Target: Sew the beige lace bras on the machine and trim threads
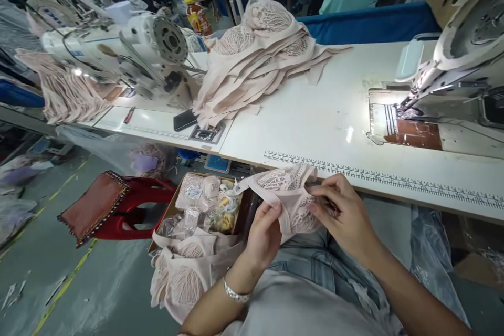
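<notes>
A pale pink lace bra (pixel 275 181) is held up over my lap, just in front of the table edge. My left hand (pixel 264 231) grips its lower band, thumb on top, near the middle between the cups. With fingers pinched together, my right hand (pixel 340 210) holds the bra's upper edge at the right cup. Something small and dark red shows within the right hand; I cannot make out what it is. More pink lace bras (pixel 189 273) hang over the box at my left side.
At right stands a sewing machine (pixel 417 105) with its lamp lit; another sewing machine (pixel 118 47) is at left. A pile of bras (pixel 260 58) lies on the white table (pixel 299 115). A box of supplies (pixel 240 215) and a red stool (pixel 129 205) are at lower left.
</notes>
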The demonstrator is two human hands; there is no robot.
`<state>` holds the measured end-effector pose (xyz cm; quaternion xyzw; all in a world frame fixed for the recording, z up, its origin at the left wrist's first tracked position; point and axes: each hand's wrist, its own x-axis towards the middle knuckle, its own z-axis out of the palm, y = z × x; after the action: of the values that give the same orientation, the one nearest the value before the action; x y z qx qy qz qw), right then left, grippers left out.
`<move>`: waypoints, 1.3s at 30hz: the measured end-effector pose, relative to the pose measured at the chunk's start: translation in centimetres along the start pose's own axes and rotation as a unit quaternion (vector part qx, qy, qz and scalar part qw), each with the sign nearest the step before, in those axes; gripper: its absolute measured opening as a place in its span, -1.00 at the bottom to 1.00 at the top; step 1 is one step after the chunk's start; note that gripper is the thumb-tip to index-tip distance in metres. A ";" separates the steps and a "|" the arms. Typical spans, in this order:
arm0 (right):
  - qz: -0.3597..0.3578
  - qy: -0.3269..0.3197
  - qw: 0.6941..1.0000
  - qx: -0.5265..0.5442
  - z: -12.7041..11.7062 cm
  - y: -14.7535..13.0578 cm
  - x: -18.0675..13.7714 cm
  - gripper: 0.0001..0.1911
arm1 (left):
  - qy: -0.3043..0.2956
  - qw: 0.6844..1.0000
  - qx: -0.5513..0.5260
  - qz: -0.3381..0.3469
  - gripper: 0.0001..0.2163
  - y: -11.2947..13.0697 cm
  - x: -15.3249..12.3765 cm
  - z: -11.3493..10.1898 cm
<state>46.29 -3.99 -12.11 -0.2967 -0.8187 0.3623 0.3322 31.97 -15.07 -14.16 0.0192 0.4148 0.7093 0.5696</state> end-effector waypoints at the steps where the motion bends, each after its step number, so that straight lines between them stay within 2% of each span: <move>1: -0.001 0.001 1.000 0.007 0.2 0.1 0.0 -0.71 | -0.001 1.000 -0.002 0.002 -0.63 -0.1 -0.1 0.1; 5: 0.004 -0.035 0.997 0.062 0.3 0.5 -0.1 -0.68 | -0.015 0.999 -0.042 -0.025 -0.49 -0.1 -0.2 0.4; 8: 0.058 -0.092 0.988 0.113 0.1 0.6 -0.3 -0.66 | -0.025 0.997 -0.044 -0.060 -0.48 -0.1 -0.2 0.4; 11: 0.108 -0.115 0.974 0.164 -0.2 0.6 -0.3 -0.68 | -0.034 0.995 -0.046 -0.080 -0.49 -0.3 -0.2 0.2; 15: 0.114 -0.114 0.968 0.193 -0.4 0.7 -0.3 -0.74 | -0.027 0.997 -0.063 -0.047 -0.34 -0.8 -0.3 -0.3; 19: 0.124 -0.110 0.969 0.185 -0.4 0.8 -0.5 -0.77 | -0.019 0.997 -0.062 -0.032 -0.32 -0.9 -0.5 -0.6; 22: 0.138 -0.085 0.969 0.187 -0.3 0.8 -0.7 -0.79 | -0.020 0.998 -0.060 -0.028 -0.31 -0.9 -0.6 -0.8; 29: 0.165 -0.075 0.964 0.195 -0.3 1.0 -0.7 -0.69 | -0.017 0.998 -0.063 -0.020 -0.27 -1.0 -0.7 -0.8; 34: 0.182 -0.098 0.955 0.212 -0.4 1.3 -0.6 -0.66 | 0.002 0.998 -0.051 -0.028 -0.29 -0.9 -0.7 -0.6; 39: 0.184 -0.113 0.952 0.217 -0.4 1.5 -0.6 -0.62 | -0.006 0.999 -0.046 -0.028 -0.31 -0.8 -0.7 -0.6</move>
<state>47.36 -3.39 -13.31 -0.3199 -0.6839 0.6170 0.2220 32.58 -15.95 -14.73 -0.0143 0.3782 0.7115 0.5920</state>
